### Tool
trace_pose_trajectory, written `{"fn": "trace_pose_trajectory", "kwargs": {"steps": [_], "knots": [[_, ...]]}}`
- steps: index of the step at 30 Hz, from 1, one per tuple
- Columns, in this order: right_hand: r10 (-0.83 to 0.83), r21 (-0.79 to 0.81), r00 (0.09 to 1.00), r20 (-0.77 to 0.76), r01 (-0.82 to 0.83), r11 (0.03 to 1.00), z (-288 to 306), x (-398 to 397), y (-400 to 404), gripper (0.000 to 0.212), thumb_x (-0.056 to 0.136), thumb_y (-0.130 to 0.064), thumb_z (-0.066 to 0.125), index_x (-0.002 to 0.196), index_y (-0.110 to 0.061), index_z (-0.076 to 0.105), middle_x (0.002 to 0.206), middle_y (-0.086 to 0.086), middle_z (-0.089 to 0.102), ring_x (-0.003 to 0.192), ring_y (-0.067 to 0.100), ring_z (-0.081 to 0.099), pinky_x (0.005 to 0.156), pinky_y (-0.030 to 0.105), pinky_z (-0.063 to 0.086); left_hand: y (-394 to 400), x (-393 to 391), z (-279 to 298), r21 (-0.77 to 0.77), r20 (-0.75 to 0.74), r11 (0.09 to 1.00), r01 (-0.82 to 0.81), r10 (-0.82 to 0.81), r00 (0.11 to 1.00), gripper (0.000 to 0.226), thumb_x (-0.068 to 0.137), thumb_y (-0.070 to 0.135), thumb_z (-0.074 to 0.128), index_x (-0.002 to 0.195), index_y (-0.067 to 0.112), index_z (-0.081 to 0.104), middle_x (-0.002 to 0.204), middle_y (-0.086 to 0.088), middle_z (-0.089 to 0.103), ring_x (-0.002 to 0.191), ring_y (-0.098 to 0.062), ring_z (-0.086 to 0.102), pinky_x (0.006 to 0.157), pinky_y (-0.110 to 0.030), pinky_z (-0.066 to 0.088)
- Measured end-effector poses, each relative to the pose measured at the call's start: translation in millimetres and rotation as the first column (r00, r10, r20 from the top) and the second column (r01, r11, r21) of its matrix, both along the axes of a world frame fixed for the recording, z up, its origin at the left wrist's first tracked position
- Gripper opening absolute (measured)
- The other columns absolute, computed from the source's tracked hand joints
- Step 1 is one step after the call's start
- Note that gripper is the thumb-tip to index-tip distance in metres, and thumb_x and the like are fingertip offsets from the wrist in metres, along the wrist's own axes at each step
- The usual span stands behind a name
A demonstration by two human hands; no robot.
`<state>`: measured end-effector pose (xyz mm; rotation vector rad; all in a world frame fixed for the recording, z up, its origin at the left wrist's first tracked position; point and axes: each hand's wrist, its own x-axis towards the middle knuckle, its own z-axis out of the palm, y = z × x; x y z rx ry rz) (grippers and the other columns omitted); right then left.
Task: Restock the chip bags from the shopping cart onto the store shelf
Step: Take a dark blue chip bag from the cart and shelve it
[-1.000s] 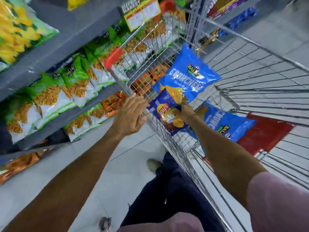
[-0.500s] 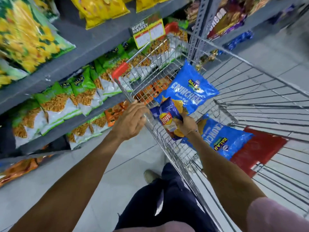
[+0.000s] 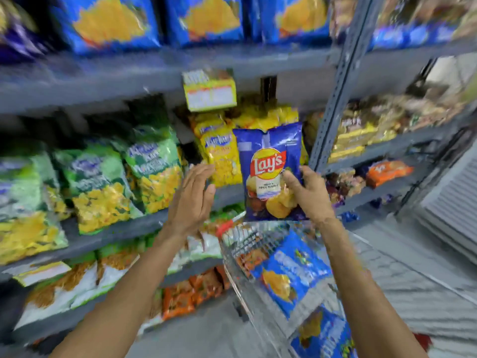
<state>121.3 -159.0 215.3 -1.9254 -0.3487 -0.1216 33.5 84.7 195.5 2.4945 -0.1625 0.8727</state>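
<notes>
A blue Lay's bag (image 3: 271,174) is pinched at its right edge by the right hand (image 3: 308,188), held up before the yellow bags (image 3: 219,153) on the middle shelf (image 3: 124,228), above the cart (image 3: 258,244). Left hand (image 3: 192,195) is spread, empty. Risk: w/ a one-edge grip, bag may slip or knock neighbours.
</notes>
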Motion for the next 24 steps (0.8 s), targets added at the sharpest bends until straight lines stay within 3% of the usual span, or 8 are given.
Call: {"fn": "trace_pose_trajectory", "kwargs": {"steps": [3, 6, 11, 13, 16, 19, 22, 24], "knots": [[0.058, 0.125, 0.992, 0.113, -0.073, 0.989, 69, -16, 49, 0.033, 0.088, -0.032, 0.061, 0.081, 0.001, 0.059, 0.075, 0.023, 0.063, 0.069, 0.023, 0.052, 0.069, 0.049, 0.045, 43, -16, 53, 0.048, 0.168, 0.998, -0.048, 0.04, 0.985, 0.047, 0.098, 0.034, 0.026, 0.123, 0.003, 0.052, 0.129, -0.017, 0.057, 0.129, -0.023, 0.043, 0.118, -0.033, 0.023], [0.1, 0.183, 0.976, 0.195, -0.137, 0.974, 119, -27, 97, 0.029, 0.087, -0.035, 0.063, 0.082, -0.006, 0.064, 0.076, 0.016, 0.069, 0.067, 0.01, 0.053, 0.064, 0.034, 0.048, 86, -38, 92, 0.064, 0.286, 0.99, -0.125, 0.102, 0.953, 0.043, 0.097, 0.031, 0.03, 0.123, 0.005, 0.051, 0.131, -0.016, 0.057, 0.13, -0.021, 0.042, 0.12, -0.029, 0.016], [0.231, 0.331, 0.944, 0.236, -0.302, 0.894, 185, -41, 194, 0.033, 0.085, -0.038, 0.063, 0.078, -0.006, 0.063, 0.075, 0.017, 0.063, 0.072, 0.021, 0.052, 0.068, 0.055, 0.048, 179, -95, 141, 0.112, 0.384, 0.912, -0.395, 0.327, 0.864, 0.043, 0.097, 0.032, 0.029, 0.127, 0.009, 0.049, 0.132, -0.012, 0.056, 0.129, -0.023, 0.043, 0.12, -0.033, 0.018], [0.285, 0.387, 0.921, 0.266, -0.373, 0.844, 210, -49, 240, 0.027, 0.086, -0.035, 0.063, 0.073, -0.011, 0.062, 0.072, 0.01, 0.059, 0.069, 0.021, 0.051, 0.062, 0.046, 0.043, 221, -118, 155, 0.101, 0.405, 0.852, -0.513, 0.436, 0.804, 0.044, 0.097, 0.034, 0.028, 0.128, 0.01, 0.049, 0.132, -0.012, 0.057, 0.128, -0.024, 0.045, 0.118, -0.036, 0.021], [0.358, 0.422, 0.893, 0.273, -0.445, 0.79, 242, -56, 302, 0.028, 0.087, -0.029, 0.063, 0.062, -0.02, 0.055, 0.058, -0.006, 0.057, 0.053, 0.005, 0.05, 0.051, 0.025, 0.041, 272, -144, 164, 0.125, 0.366, 0.754, -0.645, 0.57, 0.736, 0.049, 0.097, 0.037, 0.024, 0.128, 0.008, 0.048, 0.131, -0.013, 0.057, 0.127, -0.026, 0.046, 0.116, -0.038, 0.022], [0.398, 0.413, 0.889, 0.227, -0.458, 0.787, 259, -54, 353, 0.031, 0.088, -0.031, 0.062, 0.061, -0.018, 0.053, 0.048, -0.014, 0.057, 0.048, -0.001, 0.05, 0.044, 0.015, 0.039, 304, -156, 162, 0.197, 0.298, 0.682, -0.704, 0.642, 0.706, 0.057, 0.097, 0.041, 0.017, 0.128, 0.007, 0.049, 0.133, -0.012, 0.057, 0.128, -0.029, 0.048, 0.117, -0.041, 0.022], [0.396, 0.41, 0.901, 0.177, -0.434, 0.802, 263, -49, 398, 0.029, 0.088, -0.033, 0.062, 0.066, -0.017, 0.053, 0.066, -0.004, 0.063, 0.061, 0.01, 0.055, 0.051, 0.016, 0.045, 321, -157, 156, 0.245, 0.272, 0.658, -0.712, 0.658, 0.702, 0.06, 0.097, 0.042, 0.012, 0.123, 0.008, 0.054, 0.127, -0.012, 0.061, 0.123, -0.029, 0.052, 0.113, -0.04, 0.025], [0.391, 0.372, 0.91, 0.138, -0.413, 0.831, 262, -44, 422, 0.024, 0.088, -0.036, 0.061, 0.081, -0.014, 0.057, 0.092, 0.01, 0.07, 0.081, 0.022, 0.062, 0.071, 0.032, 0.053, 326, -156, 154, 0.255, 0.289, 0.662, -0.705, 0.643, 0.709, 0.058, 0.097, 0.042, 0.013, 0.116, 0.008, 0.057, 0.116, -0.012, 0.065, 0.111, -0.031, 0.059, 0.101, -0.039, 0.031]]}}
